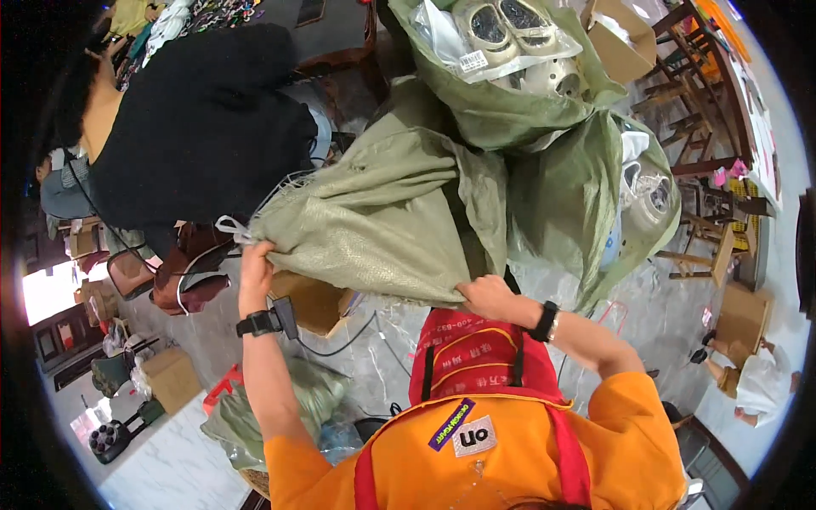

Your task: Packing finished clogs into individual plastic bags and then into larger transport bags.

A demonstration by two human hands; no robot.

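Note:
Both my hands grip the edge of an olive-green woven sack [365, 212], which is stretched out before me with its cloth sagging in folds. My left hand [257, 262] is closed on the left corner, beside a white tie string [231, 226]. On the sack's near edge, further right, my right hand [488, 297] pinches the fabric. What the sack holds is hidden. Just beyond stands an open green sack [476, 115] with pale clog-like shoes [510, 25] in clear plastic. Another open sack [561, 204] on the right also shows pale shoes [650, 200].
A person in black [204, 127] is close by at the far left. Beneath my sack lies an open cardboard box [310, 302]. Near my left forearm is another green sack [310, 391]. Wooden stools [710, 246] and a table are on the right; a person in white [765, 387] is beyond.

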